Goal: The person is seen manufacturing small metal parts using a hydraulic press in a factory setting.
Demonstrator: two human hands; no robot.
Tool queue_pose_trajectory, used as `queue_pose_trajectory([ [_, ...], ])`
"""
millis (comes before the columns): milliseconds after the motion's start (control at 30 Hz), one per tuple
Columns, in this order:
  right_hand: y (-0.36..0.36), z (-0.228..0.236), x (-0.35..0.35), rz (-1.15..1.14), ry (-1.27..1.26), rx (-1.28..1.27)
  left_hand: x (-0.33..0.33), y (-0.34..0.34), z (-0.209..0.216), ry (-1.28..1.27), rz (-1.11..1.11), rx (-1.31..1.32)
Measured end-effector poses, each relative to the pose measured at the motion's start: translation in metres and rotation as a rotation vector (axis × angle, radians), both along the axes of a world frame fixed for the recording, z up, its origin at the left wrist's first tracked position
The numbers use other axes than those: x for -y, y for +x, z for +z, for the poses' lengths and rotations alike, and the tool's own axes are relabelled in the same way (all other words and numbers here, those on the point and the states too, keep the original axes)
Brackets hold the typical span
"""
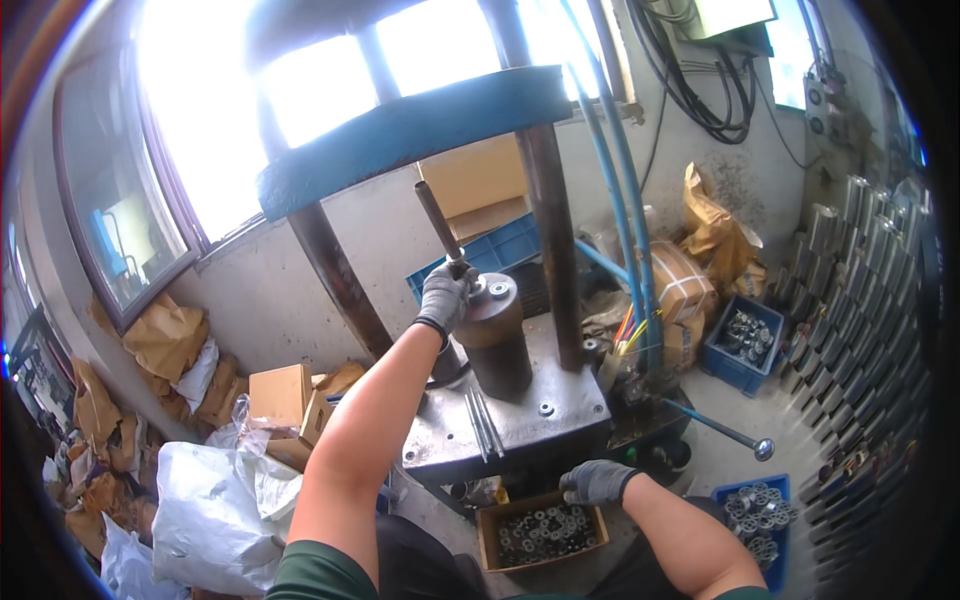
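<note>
My left hand, in a grey glove, is closed at the lower end of a dark metal rod with a shiny collar. The rod tilts up under the blue press beam. Beside my fingers stands a thick steel cylinder with a small metal ring on its top. My gloved right hand hovers at the far right edge of a cardboard box holding several metal rings. Its fingers are curled, and whatever is in them is hidden.
Several thin rods lie on the press's steel base. Dark pillars hold up the beam. To the right are blue bins of metal parts, a ball-ended lever and stacked metal tubes. White sacks lie left.
</note>
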State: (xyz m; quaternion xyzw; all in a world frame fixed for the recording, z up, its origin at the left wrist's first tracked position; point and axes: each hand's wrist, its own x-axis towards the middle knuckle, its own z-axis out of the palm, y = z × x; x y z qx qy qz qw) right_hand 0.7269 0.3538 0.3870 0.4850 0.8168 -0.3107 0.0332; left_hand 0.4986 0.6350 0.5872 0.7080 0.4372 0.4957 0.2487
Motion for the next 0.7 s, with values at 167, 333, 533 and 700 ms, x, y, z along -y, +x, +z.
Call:
queue_pose_trajectory([
  [167, -0.003, -0.001, 0.000, 0.054, 0.029, 0.020, -0.038, -0.003, -0.007, -0.056, 0.125, -0.149],
  [333, 0.008, 0.007, 0.017, 0.078, 0.075, 0.052, -0.002, 0.028, 0.005, 0.108, 0.278, -0.442],
  [533, 0.024, 0.034, 0.046, 0.063, 0.217, -0.075, 0.001, 0.023, -0.006, 0.098, 0.267, -0.314],
  [700, 0.042, 0.132, 0.080, 0.002, 0.459, -0.027, 0.020, 0.013, 0.005, 0.106, 0.261, -0.316],
])
